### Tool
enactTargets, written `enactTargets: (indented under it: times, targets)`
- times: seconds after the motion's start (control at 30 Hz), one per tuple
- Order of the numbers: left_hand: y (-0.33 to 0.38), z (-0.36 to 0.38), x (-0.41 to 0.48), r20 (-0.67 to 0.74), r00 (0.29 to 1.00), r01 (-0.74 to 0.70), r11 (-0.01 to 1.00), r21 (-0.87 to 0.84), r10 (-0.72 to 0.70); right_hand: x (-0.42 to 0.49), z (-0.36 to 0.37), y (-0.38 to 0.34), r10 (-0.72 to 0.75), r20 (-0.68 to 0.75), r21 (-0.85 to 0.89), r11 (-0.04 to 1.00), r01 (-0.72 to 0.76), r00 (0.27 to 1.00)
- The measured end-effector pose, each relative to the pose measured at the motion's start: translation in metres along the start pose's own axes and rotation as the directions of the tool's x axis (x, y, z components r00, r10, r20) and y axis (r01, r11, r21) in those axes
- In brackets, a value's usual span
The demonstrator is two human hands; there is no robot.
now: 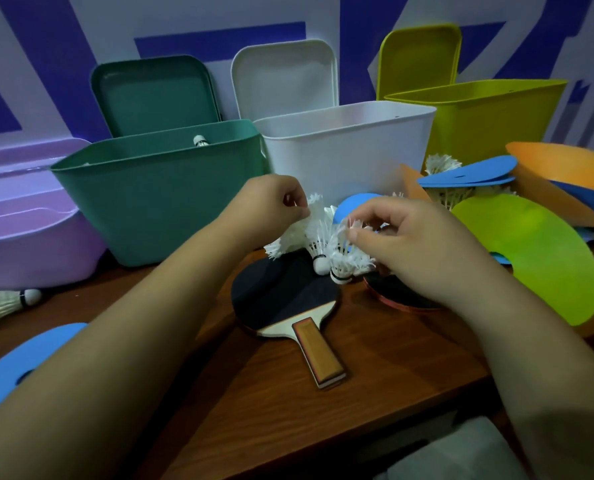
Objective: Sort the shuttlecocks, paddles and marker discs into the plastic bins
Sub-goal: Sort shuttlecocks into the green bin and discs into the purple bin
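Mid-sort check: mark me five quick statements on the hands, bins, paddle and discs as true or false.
1. The left hand and the right hand both pinch white shuttlecocks above the paddle. True.
2. The teal bin already holds a shuttlecock. True.
3. The white bin is closed by its lid. False: the bin is open and the lid stands upright behind it.
4. The paddle lies inside a bin. False: it lies on the wooden table.
5. A lime-green marker disc lies to the right of the right hand. True.
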State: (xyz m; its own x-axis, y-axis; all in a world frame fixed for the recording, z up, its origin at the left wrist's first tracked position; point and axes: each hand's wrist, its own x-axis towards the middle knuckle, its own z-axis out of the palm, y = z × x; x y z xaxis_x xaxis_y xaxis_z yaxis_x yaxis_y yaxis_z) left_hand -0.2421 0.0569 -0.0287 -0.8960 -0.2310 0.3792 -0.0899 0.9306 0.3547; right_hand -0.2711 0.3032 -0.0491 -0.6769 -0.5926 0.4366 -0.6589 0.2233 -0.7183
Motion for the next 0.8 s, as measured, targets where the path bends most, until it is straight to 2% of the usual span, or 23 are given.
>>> enactTargets:
  times: [0.13,0.3,0.43,0.53,0.67,0.8]
  targets:
    - [0.001,-0.023,0.004,-0.144,0.989,-0.026,0.999,-0.034,0.021,0.027,0.008,-0.016,0.027,-0.112,0.051,0.998,-0.022,0.993]
    - [-0.003,-0.073,0.006,-0.294,0.954,0.02,0.989,-0.146,-0.062,0.07,0.017,-0.049,0.113,-0.138,0.384,0.922,-0.052,0.984]
    - [-0.019,-0.122,0.0,-0.434,0.885,0.055,0.963,-0.263,-0.169,0.114,0.029,-0.082,0.149,-0.103,0.585,0.809,-0.061,0.983]
    - [-0.039,-0.151,-0.004,-0.538,0.809,0.075,0.949,-0.305,-0.237,0.146,0.038,-0.109,0.157,-0.085,0.639,0.766,-0.067,0.984]
    - [-0.067,-0.171,-0.009,-0.625,0.725,0.189,0.957,-0.221,-0.288,0.18,0.051,-0.135,0.161,-0.089,0.684,0.727,-0.057,0.983]
    - [-0.091,-0.17,-0.008,-0.57,0.728,0.381,0.916,-0.125,-0.381,0.199,0.068,-0.139,0.163,-0.103,0.691,0.721,-0.048,0.981]
